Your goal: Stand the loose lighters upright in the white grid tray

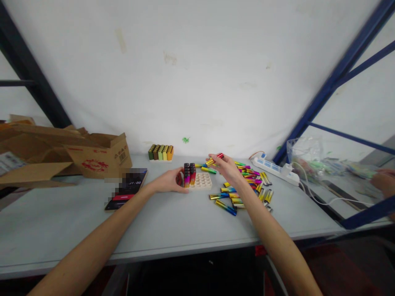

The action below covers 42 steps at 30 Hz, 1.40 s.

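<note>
A white tray with round holes [203, 181] lies on the table, its left part filled with upright red and purple lighters with dark tops [189, 174]. My left hand [170, 180] is at the tray's left end, thumb and fingers around the filled side. Above and right of the tray, my right hand [224, 166] holds a red and gold lighter [215, 159] between thumb and fingers, tilted. Several shiny lighters in gold, blue, green and pink [226, 206] lie in a loose pile beneath and beside my right forearm.
Near the wall stands a block of green, yellow and orange lighters [161, 152]. Open cardboard boxes [95, 158] and a dark phone-like object [135, 179] are at left. A white power strip [275, 170] lies right; beyond the blue frame [327, 90] is another person's hand [383, 181].
</note>
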Motion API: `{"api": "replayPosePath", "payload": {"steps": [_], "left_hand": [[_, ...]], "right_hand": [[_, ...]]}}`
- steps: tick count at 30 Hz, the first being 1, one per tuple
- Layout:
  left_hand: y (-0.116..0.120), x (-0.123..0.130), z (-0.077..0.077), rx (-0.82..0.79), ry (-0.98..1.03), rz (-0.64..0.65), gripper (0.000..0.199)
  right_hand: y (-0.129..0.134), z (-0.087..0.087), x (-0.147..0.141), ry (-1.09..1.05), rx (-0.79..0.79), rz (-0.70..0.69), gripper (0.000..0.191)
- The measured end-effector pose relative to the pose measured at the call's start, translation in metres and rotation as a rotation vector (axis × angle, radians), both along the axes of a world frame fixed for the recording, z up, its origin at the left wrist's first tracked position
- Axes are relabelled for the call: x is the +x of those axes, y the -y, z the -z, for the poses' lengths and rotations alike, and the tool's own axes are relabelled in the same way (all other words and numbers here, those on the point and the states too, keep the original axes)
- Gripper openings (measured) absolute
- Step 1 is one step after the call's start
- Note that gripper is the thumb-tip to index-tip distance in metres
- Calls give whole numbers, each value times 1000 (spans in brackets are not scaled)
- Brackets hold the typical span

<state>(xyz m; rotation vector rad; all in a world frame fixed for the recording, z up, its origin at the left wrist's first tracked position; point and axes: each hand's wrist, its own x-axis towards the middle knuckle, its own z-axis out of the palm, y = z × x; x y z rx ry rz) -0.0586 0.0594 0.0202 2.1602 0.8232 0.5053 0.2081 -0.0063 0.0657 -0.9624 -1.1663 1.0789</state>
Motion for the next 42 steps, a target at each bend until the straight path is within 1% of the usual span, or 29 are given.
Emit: {"api": "replayPosePath", "payload": {"steps": [3, 6, 9, 12, 15, 17, 19, 24, 28, 34, 38, 42], "left_hand": [[0, 0, 0, 5, -36, -10, 80], [-1, -1, 1, -7, -14, 5, 80], [-2, -2, 3, -7, 21, 4, 79], [-4, -2, 5, -12, 10, 14, 79], [-5, -2, 6, -7, 12, 15, 80], [-5, -2, 6, 2, 9, 18, 80], [-4, -2, 5, 13, -6, 17, 80], [-1, -1, 1, 40, -72, 8, 79], [0, -1, -1, 49, -100, -4, 80], [-1, -2, 0, 44, -101, -10, 79], [0, -1, 1, 23, -65, -2, 80], [3, -1, -4, 12, -59, -1, 80]], "right_hand": [[3, 2, -8, -40, 24, -20, 46], [0, 16, -12, -37, 49, 14, 47], [-3, 30, -13, 93, 80, 30, 46], [-1, 36, -15, 223, 109, -8, 48], [3, 36, -20, 279, 79, -36, 47], [5, 36, -23, 280, 45, -22, 49], [5, 36, -24, 230, 3, -16, 53], [2, 35, -22, 89, -114, -56, 67], [1, 37, -21, 36, -179, -48, 62], [2, 41, -20, -6, -117, -14, 51], [4, 40, -18, -23, -113, -23, 51], [3, 36, -18, -52, -97, -74, 54]]}}
